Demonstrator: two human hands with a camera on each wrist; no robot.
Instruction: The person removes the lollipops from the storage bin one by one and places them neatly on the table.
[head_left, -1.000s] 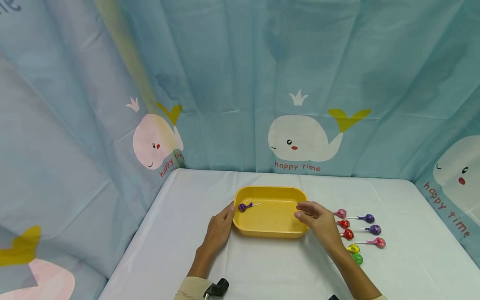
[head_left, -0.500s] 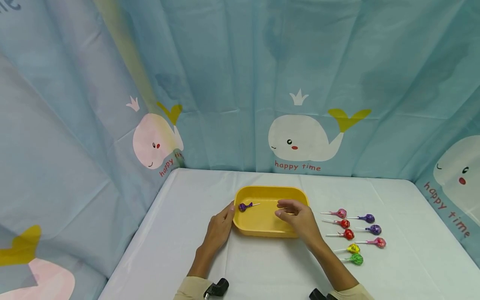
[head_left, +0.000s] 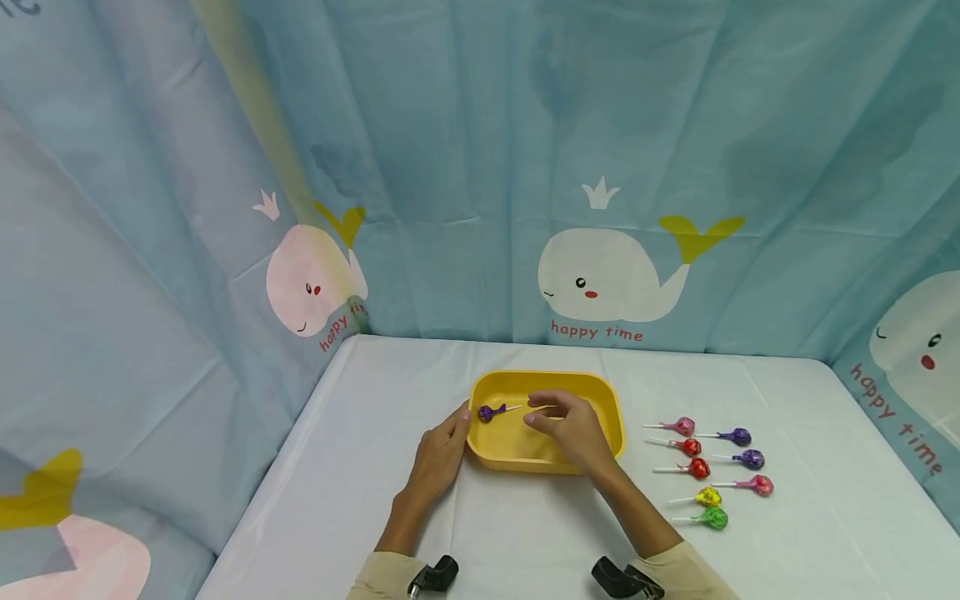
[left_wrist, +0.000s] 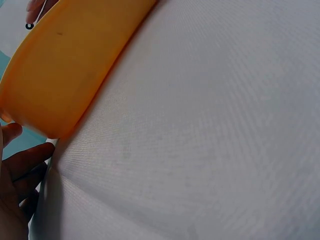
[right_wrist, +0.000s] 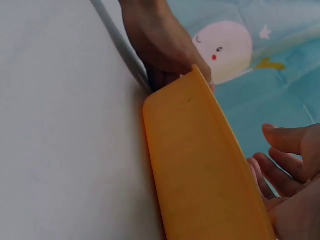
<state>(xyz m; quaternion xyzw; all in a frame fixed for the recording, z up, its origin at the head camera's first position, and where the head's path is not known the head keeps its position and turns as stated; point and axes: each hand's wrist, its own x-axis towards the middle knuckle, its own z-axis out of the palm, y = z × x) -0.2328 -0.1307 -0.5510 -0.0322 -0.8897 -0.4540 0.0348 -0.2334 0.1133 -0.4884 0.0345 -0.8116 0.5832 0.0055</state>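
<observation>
A yellow tray (head_left: 510, 458) stands on the white table, with one purple-wrapped lollipop (head_left: 487, 413) lying near its left end. My left hand (head_left: 441, 450) touches the tray's left end from outside; in the left wrist view its relaxed fingers (left_wrist: 30, 161) rest by the wall's lower corner. Above the tray's floor, my right hand (head_left: 572, 432) reaches in over the right part of the near wall. Its thumb and fingers are bent loosely and parted, and I see nothing between them, in the right wrist view too. The lollipop lies just left of its fingertips.
Right of the tray, several wrapped lollipops lie on the table: pink (head_left: 684, 426), red (head_left: 697, 468), purple (head_left: 752, 458), yellow (head_left: 708, 497) and green (head_left: 715, 518). A blue whale-print curtain (head_left: 465, 167) hangs behind and at both sides.
My right hand has moved left from the tray's right rim to over its middle, uncovering the sticks of the lollipops at right. My left hand stays at the tray's left end.
</observation>
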